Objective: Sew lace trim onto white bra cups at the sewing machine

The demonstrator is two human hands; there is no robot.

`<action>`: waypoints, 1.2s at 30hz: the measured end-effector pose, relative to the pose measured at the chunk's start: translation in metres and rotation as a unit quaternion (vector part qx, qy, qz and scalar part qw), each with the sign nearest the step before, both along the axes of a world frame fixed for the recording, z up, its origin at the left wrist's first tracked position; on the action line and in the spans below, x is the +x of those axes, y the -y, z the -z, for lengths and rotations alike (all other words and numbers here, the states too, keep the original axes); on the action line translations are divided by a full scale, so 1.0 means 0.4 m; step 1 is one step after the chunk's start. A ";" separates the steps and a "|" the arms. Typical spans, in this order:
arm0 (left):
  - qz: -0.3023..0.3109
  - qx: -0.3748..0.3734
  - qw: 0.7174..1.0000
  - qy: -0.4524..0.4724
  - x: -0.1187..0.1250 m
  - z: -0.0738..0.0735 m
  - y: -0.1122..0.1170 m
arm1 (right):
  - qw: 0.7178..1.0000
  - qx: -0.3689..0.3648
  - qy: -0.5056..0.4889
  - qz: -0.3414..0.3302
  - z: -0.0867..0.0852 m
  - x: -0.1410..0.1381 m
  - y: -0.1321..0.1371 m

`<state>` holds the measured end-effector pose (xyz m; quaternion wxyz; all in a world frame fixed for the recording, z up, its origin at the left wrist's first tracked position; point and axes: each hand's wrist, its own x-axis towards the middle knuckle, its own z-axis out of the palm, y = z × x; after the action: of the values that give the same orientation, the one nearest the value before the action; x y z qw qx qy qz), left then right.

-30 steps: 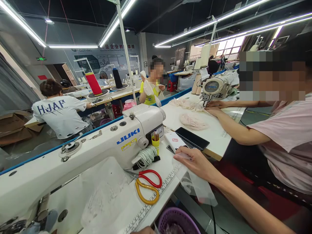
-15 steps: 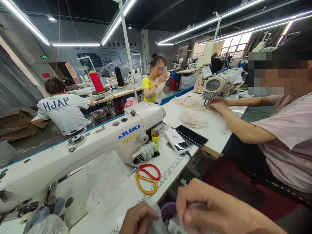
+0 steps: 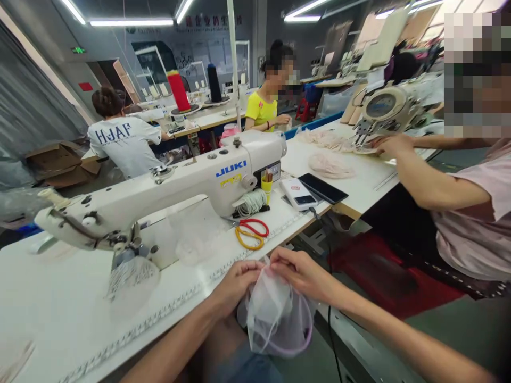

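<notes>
Over the table's front edge, my left hand (image 3: 236,284) and my right hand (image 3: 305,276) are close together, fingers pinched on the upper edge of a sheer white piece of fabric (image 3: 263,314). The fabric hangs below them in loose folds. Behind and under it, partly hidden, is a purple basket (image 3: 306,338). Scissors (image 3: 251,234) with one red and one yellow handle lie on the table just beyond my hands. White lacy fabric (image 3: 133,276) sits under the needle end of a white sewing machine (image 3: 187,183).
Thin whitish material (image 3: 199,231) lies beneath the machine arm. A power bank (image 3: 297,192) and a dark phone (image 3: 323,188) rest at the table's right end, a black cable (image 3: 329,335) hanging down. To the right, a co-worker's hands (image 3: 393,146) work at another machine.
The view has tilted down, showing more of the table. My hands have come together, and the sheer fabric now hangs between them in sight. The co-worker in yellow has lowered a hand from the face.
</notes>
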<state>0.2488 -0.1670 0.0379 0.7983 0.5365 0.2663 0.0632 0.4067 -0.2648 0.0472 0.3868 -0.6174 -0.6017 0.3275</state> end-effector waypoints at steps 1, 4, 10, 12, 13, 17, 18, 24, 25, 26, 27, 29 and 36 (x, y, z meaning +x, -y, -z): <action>0.000 -0.028 0.999 0.017 -0.010 0.000 0.000 | 1.000 -0.004 0.001 -0.002 -0.001 -0.006 0.002; 0.006 -0.034 0.999 0.040 -0.036 -0.002 0.006 | 1.000 -0.024 0.005 -0.008 -0.006 -0.029 0.006; 0.042 0.090 0.995 0.016 -0.079 -0.015 0.027 | 0.998 -0.054 0.036 -0.015 -0.024 -0.074 0.017; 0.053 0.094 0.994 0.013 -0.094 -0.017 0.026 | 0.996 -0.065 0.054 -0.025 -0.033 -0.085 0.018; 0.061 0.095 0.993 0.014 -0.102 -0.016 0.024 | 0.995 -0.069 0.064 -0.031 -0.038 -0.090 0.018; 0.092 0.113 0.989 0.014 -0.132 -0.007 0.011 | 0.991 -0.070 0.106 -0.051 -0.049 -0.108 0.015; 0.096 0.117 0.988 0.013 -0.138 -0.004 0.008 | 0.990 -0.066 0.116 -0.051 -0.050 -0.111 0.013; 0.109 0.132 0.985 0.020 -0.163 0.006 -0.012 | 0.984 -0.060 0.155 -0.056 -0.048 -0.126 -0.002; 0.110 0.144 0.983 0.020 -0.166 0.007 -0.016 | 0.984 -0.057 0.161 -0.055 -0.047 -0.127 -0.005; 0.113 0.155 0.981 0.018 -0.170 0.006 -0.019 | 0.983 -0.057 0.164 -0.056 -0.046 -0.129 -0.007; 0.116 0.164 0.979 0.014 -0.174 0.005 -0.021 | 0.983 -0.059 0.162 -0.058 -0.045 -0.130 -0.008; 0.121 0.187 0.975 0.007 -0.184 0.003 -0.022 | 0.984 -0.078 0.146 -0.071 -0.040 -0.132 -0.005; 0.178 0.312 0.933 -0.016 -0.217 0.010 -0.011 | 0.969 -0.164 0.111 -0.148 0.027 -0.115 0.022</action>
<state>0.1620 -0.1624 0.0340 0.5841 0.7984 0.1464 -0.0085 0.3608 -0.2735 0.0364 0.1579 -0.6090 -0.6637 0.4047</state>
